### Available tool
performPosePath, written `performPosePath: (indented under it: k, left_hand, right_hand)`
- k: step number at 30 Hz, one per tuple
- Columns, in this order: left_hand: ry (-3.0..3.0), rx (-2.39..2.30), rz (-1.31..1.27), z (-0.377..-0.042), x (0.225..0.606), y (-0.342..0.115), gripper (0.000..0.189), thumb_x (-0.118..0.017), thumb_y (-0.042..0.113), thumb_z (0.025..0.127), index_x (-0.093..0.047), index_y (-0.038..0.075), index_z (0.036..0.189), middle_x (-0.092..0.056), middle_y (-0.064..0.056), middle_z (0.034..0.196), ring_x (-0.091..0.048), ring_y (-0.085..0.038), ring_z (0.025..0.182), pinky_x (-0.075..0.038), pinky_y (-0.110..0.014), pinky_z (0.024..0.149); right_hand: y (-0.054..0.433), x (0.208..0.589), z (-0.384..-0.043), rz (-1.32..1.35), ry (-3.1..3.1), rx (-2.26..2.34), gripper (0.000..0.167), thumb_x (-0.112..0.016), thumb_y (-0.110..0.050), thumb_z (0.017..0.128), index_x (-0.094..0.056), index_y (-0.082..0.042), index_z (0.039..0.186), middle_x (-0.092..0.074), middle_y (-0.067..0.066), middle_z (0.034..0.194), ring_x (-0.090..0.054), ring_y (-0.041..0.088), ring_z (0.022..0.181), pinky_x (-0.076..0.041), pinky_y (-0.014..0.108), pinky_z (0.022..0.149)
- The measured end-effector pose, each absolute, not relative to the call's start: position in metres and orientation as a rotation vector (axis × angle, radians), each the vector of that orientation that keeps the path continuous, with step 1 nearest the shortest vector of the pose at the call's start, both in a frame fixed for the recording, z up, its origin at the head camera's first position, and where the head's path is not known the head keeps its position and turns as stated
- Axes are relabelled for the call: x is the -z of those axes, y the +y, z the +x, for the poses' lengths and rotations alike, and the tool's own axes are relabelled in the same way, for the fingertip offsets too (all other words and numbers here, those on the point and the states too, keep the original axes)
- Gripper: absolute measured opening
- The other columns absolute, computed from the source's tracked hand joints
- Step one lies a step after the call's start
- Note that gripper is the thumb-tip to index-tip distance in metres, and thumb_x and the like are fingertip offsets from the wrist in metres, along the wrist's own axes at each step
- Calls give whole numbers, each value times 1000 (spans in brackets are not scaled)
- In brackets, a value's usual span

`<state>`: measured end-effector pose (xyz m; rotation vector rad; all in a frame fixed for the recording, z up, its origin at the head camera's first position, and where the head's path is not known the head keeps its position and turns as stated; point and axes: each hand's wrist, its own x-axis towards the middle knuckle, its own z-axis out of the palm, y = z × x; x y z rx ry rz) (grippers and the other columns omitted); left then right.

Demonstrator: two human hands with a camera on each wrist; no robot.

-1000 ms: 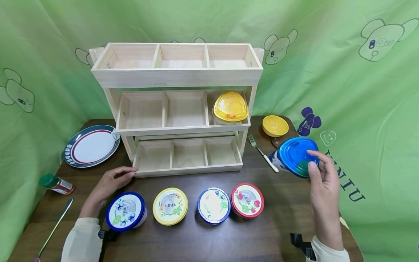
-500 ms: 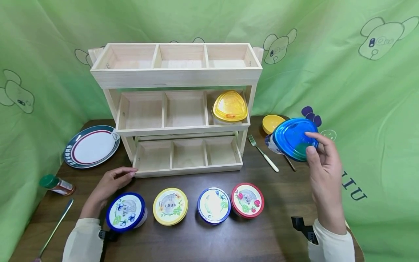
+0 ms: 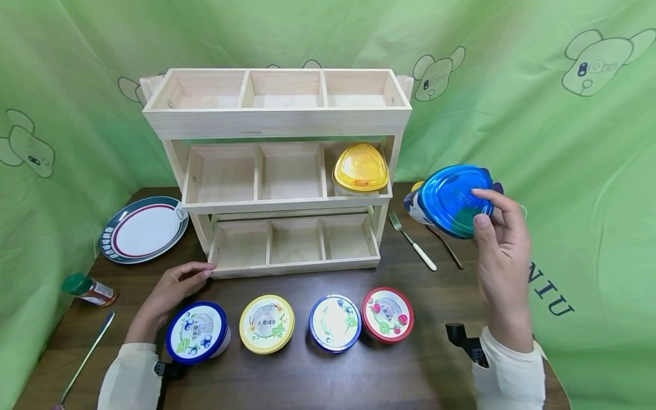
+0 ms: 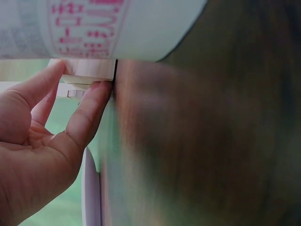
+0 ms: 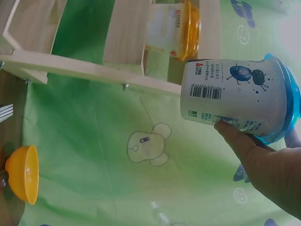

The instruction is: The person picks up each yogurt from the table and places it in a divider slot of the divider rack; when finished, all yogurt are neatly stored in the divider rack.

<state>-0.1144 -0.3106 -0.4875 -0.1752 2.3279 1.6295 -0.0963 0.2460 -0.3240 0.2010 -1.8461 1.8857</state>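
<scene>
My right hand (image 3: 504, 250) holds a white plastic tub (image 5: 230, 89) with a translucent blue lid (image 3: 453, 199), thumb and fingers round its lid end. In the head view the tub is tipped sideways, right of the rack, with its lid toward me. My left hand (image 3: 176, 287) pinches the lower front left corner of the three-tier wooden rack (image 3: 277, 122) with finger and thumb. Another tub, with a yellow lid (image 3: 361, 167), sits in the middle tier's right compartment. Before the rack stand round tubs with a blue lid (image 3: 197, 332), a pale yellow lid (image 3: 266, 324), another blue lid (image 3: 335, 323) and a red lid (image 3: 387, 314).
At left are a plate (image 3: 146, 230), a green-capped spice jar (image 3: 88, 288) and a long thin utensil (image 3: 87, 359). A fork (image 3: 412, 241) lies right of the rack, and a yellow bowl-shaped piece (image 5: 24, 174) lies behind the held tub. A green curtain surrounds the table.
My right hand has lifted the blue-lidded tub up and slightly left, so it now covers most of the yellow bowl-shaped piece in the head view. My left hand stays at the rack's corner.
</scene>
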Motion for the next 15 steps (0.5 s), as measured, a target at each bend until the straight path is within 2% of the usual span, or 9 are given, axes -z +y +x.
performPosePath:
  k: [8, 12, 15]
  left_hand:
    - [2337, -1613, -175, -114, 488, -311, 48, -66, 31, 111, -64, -1, 146, -68, -10, 138, -65, -5, 109, -58, -19, 90]
    - [2331, -1630, -175, -115, 488, -312, 47, -67, 31, 111, -65, -1, 145, -70, -4, 134, -66, -5, 108, -58, -19, 90]
    - [2323, -1653, -169, -115, 489, -312, 46, -68, 30, 111, -66, -3, 144, -72, 3, 127, -67, -6, 106, -59, -20, 90]
  right_hand:
    - [236, 316, -107, 275, -1750, -1944, 41, -65, -11, 109, -60, 4, 147, -41, 17, 165, -44, 41, 150, -41, 48, 124]
    - [230, 310, -111, 331, -1695, -1976, 41, -69, -12, 107, -62, 3, 145, -42, 19, 164, -46, 42, 148, -49, 43, 117]
    - [225, 306, -115, 370, -1672, -1997, 40, -71, -12, 107, -63, 2, 144, -41, 20, 164, -46, 44, 148, -50, 45, 116]
